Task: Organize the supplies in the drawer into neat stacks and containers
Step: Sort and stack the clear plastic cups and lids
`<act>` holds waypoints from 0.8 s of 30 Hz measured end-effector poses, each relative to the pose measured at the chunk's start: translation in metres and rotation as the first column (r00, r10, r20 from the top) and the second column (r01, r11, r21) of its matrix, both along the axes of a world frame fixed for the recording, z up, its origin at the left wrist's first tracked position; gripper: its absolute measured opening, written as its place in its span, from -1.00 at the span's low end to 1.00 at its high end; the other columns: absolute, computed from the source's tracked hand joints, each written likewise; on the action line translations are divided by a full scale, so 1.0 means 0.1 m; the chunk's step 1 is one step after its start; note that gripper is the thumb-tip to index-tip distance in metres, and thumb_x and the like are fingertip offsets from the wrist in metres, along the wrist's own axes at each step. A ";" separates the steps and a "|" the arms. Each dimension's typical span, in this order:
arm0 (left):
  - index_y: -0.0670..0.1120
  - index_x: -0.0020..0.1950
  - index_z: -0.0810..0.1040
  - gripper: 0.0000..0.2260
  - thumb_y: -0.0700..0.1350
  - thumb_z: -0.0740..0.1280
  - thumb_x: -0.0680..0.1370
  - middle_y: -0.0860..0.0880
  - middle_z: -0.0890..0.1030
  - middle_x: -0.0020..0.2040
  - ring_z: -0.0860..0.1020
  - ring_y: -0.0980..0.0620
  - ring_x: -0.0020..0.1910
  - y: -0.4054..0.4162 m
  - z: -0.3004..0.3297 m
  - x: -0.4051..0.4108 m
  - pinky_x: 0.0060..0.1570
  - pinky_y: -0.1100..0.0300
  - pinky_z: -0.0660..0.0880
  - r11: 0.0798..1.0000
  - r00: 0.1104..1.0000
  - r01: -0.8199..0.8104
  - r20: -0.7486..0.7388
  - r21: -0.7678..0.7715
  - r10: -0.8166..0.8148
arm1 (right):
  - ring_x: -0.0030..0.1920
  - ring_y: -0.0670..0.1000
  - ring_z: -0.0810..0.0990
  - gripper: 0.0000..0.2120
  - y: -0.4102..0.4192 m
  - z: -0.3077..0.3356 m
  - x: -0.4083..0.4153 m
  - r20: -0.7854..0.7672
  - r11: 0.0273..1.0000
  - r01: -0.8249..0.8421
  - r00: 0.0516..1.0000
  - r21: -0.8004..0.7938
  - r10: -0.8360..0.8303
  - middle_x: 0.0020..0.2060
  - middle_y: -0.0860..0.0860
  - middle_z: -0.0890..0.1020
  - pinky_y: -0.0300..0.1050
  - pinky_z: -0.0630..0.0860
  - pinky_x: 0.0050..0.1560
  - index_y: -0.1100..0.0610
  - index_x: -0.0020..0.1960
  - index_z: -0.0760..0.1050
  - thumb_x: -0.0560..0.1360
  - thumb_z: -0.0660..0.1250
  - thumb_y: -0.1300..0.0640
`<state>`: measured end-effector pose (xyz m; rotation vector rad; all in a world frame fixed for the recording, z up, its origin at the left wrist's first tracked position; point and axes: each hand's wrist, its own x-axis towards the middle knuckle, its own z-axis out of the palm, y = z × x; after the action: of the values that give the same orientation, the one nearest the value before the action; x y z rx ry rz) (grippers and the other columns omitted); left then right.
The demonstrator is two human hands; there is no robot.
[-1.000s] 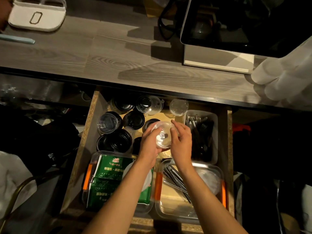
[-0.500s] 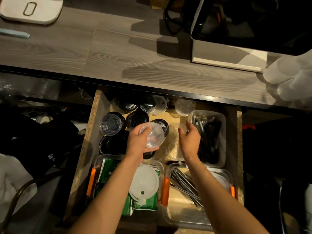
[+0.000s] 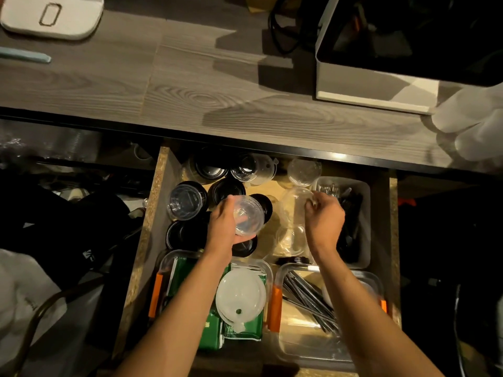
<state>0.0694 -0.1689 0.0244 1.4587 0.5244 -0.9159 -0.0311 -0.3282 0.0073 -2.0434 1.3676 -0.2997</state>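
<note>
Presently, a clear cup (image 3: pixel 248 219) is gripped by the left hand (image 3: pixel 227 224) over the black tubs (image 3: pixel 187 234) in the drawer (image 3: pixel 163 186), while a second clear cup (image 3: pixel 295 198) is pinched at its rim by the right hand (image 3: pixel 324 216).

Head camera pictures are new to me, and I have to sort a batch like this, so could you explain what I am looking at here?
There is no machine here: a person wears a camera on the head, so you look down along both bare arms. Below a wood-grain counter an open drawer holds supplies. The left hand grips a small clear plastic cup above a group of black containers. The right hand pinches the rim of another clear cup near a grey bin of dark cutlery. Nearer the person sit two clear tubs with orange clips: one with green packets and a white lid, one with metal straws.
</note>
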 end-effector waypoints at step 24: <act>0.10 0.25 0.51 -0.61 0.29 0.32 0.53 -0.14 0.55 0.26 0.62 -0.17 0.13 -0.27 1.31 -0.89 -0.01 -0.20 0.64 0.958 0.958 0.270 0.129 -0.097 -0.257 | -0.07 -0.07 0.66 -0.75 0.40 1.52 -0.63 0.168 0.998 -0.032 0.986 0.058 0.022 -0.04 -0.01 0.72 -0.18 0.57 -0.08 0.07 0.20 0.63 0.52 0.43 0.11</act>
<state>-0.0193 -0.1960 0.1552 1.4894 0.1900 -1.0460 -0.0945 -0.2879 0.1595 -1.9392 1.2311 -0.4036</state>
